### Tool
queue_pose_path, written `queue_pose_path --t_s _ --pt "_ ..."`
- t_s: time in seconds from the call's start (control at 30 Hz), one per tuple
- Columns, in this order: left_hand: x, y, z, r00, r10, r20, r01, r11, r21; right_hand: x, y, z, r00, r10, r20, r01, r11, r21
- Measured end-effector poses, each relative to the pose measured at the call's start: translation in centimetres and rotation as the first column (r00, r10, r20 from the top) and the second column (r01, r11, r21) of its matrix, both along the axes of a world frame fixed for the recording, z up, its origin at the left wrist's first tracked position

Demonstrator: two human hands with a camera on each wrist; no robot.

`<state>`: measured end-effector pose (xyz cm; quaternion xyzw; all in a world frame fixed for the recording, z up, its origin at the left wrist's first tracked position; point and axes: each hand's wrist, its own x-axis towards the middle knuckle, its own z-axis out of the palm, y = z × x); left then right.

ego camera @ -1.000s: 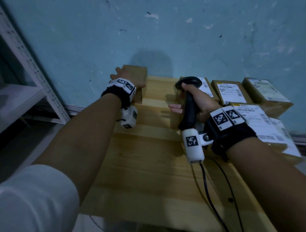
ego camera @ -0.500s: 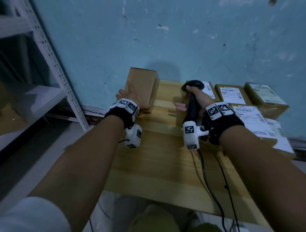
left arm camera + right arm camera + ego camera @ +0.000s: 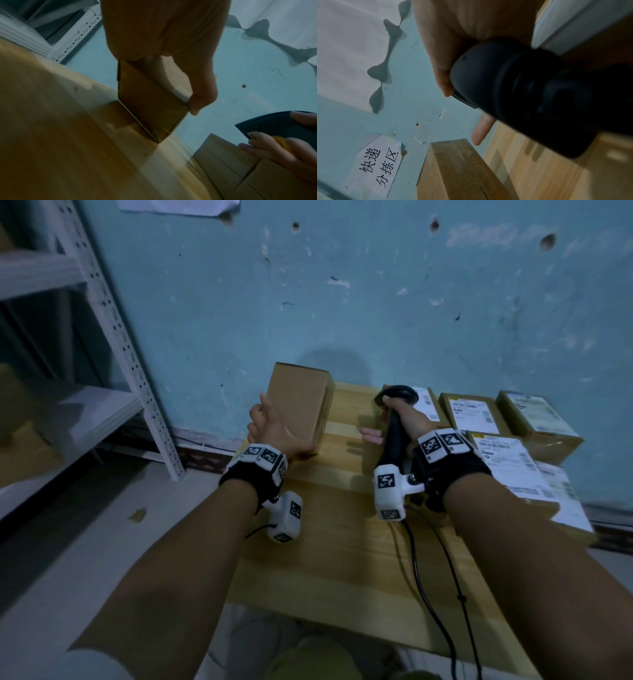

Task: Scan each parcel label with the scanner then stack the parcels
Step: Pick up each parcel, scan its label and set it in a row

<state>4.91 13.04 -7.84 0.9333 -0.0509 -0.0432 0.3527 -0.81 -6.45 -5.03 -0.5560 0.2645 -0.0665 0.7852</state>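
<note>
Wooden table (image 3: 346,570) fills the lower centre of the head view, set against a blue wall (image 3: 376,302); a white shelf rack (image 3: 113,330) stands at 9 o'clock. Five labelled parcels (image 3: 474,416) lie flat in a cluster at 3 o'clock, touching one another. A plain brown parcel (image 3: 298,402) stands tilted at the table's far left edge, just beside the wall. Left hand (image 3: 270,426) grips it: the left wrist view alone shows the thumb (image 3: 200,94) hooked over one edge and a lower corner resting on the wood. Right hand (image 3: 407,419), at 1 o'clock of centre, is wrapped round the handle of the black scanner (image 3: 394,433), held upright, cable trailing toward 5 o'clock. Only the right wrist view shows a paper sign (image 3: 376,167) on the wall and one finger (image 3: 481,129) extended off the handle.
</note>
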Motion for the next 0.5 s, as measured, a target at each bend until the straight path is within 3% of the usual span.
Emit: queue_pose_path --t_s 0.17,0.33,0.5 --pt "-0.3 0.6 0.4 0.999 -0.006 -0.041 0.004 0.998 -0.059 0.0 0.0 0.2 1.000 -0.016 0.000 0.016 0.999 0.037" --pt "-0.3 2.8 2.4 0.993 0.013 -0.119 -0.047 0.956 -0.289 -1.0 1.0 1.2 0.999 -0.030 -0.025 0.031 0.999 0.026" --pt "-1.8 4.6 5.4 0.994 -0.029 -0.109 -0.027 0.875 -0.483 -2.5 3.1 2.8 0.997 0.067 0.044 -0.068 0.997 0.031"
